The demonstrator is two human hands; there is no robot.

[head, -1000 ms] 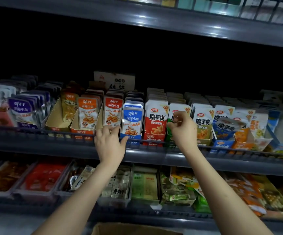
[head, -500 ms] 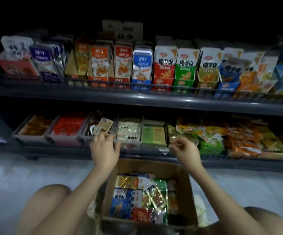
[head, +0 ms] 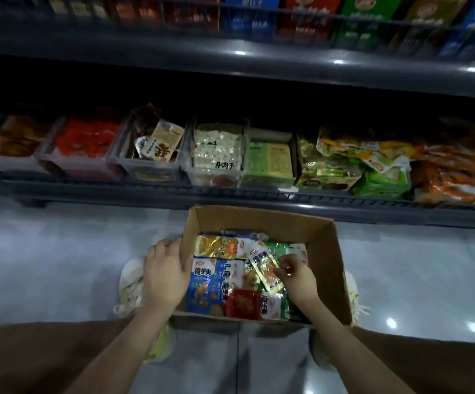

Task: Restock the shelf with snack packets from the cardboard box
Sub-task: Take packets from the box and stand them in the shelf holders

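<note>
An open cardboard box [head: 327, 251] sits on the floor between my knees, full of mixed snack packets: blue [head: 205, 282], gold [head: 219, 247], red [head: 243, 302] and green ones. My left hand [head: 165, 275] rests on the box's left wall, fingers curled over its rim. Inside the box, my right hand [head: 294, 275] pinches a small green-and-orange packet [head: 266, 273] by its edge. The shelf [head: 259, 64] with upright snack rows runs across the top of the view, blurred.
The lower shelf holds clear bins [head: 151, 166] of packets on the left and loose green and orange bags [head: 381, 166] on the right. Pale glossy floor tiles [head: 60, 265] surround the box. My knees fill the bottom corners.
My view has dropped from the upper shelf to the box. Both hands came down from the shelf; the left now rests on the box wall and the right has taken hold of a small packet.
</note>
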